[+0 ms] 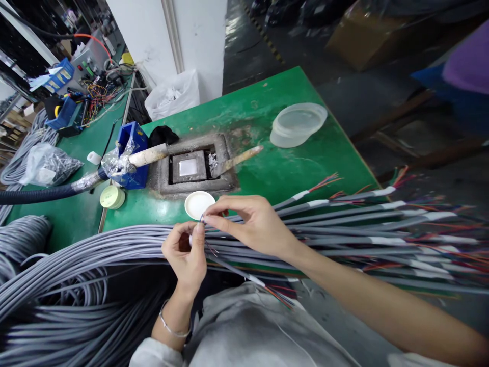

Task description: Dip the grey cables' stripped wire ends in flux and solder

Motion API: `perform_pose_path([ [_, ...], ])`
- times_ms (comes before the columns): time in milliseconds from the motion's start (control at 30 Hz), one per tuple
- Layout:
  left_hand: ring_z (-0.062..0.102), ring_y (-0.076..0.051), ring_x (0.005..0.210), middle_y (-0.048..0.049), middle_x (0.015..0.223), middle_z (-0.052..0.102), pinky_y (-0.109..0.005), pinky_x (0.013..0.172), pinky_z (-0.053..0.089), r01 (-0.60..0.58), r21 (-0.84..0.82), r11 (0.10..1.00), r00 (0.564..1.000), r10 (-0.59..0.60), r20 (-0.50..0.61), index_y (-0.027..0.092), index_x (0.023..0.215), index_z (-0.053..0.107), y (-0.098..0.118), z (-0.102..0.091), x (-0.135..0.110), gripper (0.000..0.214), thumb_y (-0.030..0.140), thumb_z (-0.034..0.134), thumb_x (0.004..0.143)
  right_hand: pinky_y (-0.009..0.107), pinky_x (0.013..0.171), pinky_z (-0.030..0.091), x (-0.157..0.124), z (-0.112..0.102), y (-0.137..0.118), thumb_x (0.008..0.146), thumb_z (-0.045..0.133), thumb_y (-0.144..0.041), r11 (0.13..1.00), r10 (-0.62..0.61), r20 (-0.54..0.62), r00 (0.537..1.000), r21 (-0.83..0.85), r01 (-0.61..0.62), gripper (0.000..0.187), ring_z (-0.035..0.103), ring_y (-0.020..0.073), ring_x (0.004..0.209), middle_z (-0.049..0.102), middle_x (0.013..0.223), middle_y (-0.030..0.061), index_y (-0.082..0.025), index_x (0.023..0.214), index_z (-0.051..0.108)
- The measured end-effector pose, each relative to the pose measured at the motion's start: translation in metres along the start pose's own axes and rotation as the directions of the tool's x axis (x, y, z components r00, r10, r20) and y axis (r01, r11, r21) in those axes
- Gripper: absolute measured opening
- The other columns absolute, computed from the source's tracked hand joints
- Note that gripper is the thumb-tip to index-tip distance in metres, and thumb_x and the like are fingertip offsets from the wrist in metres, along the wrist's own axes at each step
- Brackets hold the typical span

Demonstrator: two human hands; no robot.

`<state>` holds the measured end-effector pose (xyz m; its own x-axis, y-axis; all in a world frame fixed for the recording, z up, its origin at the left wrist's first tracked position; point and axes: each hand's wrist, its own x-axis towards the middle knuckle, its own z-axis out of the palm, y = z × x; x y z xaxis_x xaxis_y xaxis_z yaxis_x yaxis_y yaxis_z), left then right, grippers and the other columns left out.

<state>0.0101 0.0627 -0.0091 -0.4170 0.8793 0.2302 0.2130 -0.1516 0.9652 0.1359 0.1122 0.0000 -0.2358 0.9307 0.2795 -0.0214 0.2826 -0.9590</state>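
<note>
My left hand (186, 253) is closed on a cable's end, with a bit of white wrapping and thin dark and reddish wires (212, 248) showing by its fingers. From the right, my right hand (255, 224) pinches the tip of a thin wire right at the left thumb. Beneath both hands runs a thick bundle of grey cables (126, 235), whose white-taped ends fan out to the right with loose coloured wires (280, 294). Just beyond the fingertips lies a small round white dish (198, 205); its contents cannot be made out.
A square pot (167, 178) with shiny metal inside sits in the green table (263, 181), a wooden-handled scraper (244, 157) across its edge. Left of it are a hose (49, 194), a blue bin (139, 176) and a pale round container (112, 197). A clear tub (292, 137) stands back right.
</note>
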Motion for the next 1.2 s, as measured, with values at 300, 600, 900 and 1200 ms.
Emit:
perform_pose_path([
  [300,0.038,-0.004,0.040,0.0049,0.047,0.050,-0.016,0.041,0.034,0.102,-0.097,0.990,0.994,-0.105,-0.027,0.015,0.065,0.066,-0.005,-0.001,0.000,0.019,0.033,0.070,0.071,0.021,0.052,0.044,-0.001,0.001,0.001,0.075,0.063,-0.023,0.997,0.014,-0.013,1.000,-0.076,-0.015,0.015,0.060,0.0125,0.055,0.069,0.060,0.0029,-0.014,0.065,0.070],
  [600,0.038,-0.003,0.037,0.0058,0.044,0.049,-0.014,0.036,0.030,0.189,-0.163,0.968,0.981,-0.181,0.067,0.016,0.063,0.067,-0.003,-0.006,0.006,0.018,0.033,0.073,0.069,0.021,0.060,0.046,-0.002,0.000,0.001,0.082,0.056,-0.014,0.933,-0.241,0.044,0.969,-0.266,0.244,0.012,0.061,0.0116,0.063,0.068,0.070,0.0047,-0.013,0.073,0.064],
  [900,0.037,-0.004,0.040,0.0030,0.047,0.053,-0.017,0.040,0.031,0.156,-0.107,0.982,0.988,-0.154,0.026,0.014,0.060,0.068,-0.003,-0.007,0.007,0.021,0.034,0.073,0.066,0.023,0.056,0.044,-0.001,-0.004,-0.002,0.082,0.056,-0.018,0.953,-0.193,0.040,0.980,-0.231,0.197,0.014,0.057,0.0119,0.059,0.065,0.066,0.0032,-0.016,0.069,0.062],
  [1200,0.042,-0.005,0.042,0.0026,0.050,0.058,-0.017,0.043,0.036,0.069,-0.070,0.995,0.997,-0.066,0.032,0.016,0.061,0.068,0.000,-0.008,0.008,0.014,0.028,0.072,0.069,0.026,0.060,0.047,0.003,-0.004,-0.002,0.076,0.061,-0.028,1.000,0.027,0.001,1.000,-0.009,-0.027,0.013,0.061,0.0148,0.066,0.070,0.073,0.0039,-0.017,0.074,0.067],
])
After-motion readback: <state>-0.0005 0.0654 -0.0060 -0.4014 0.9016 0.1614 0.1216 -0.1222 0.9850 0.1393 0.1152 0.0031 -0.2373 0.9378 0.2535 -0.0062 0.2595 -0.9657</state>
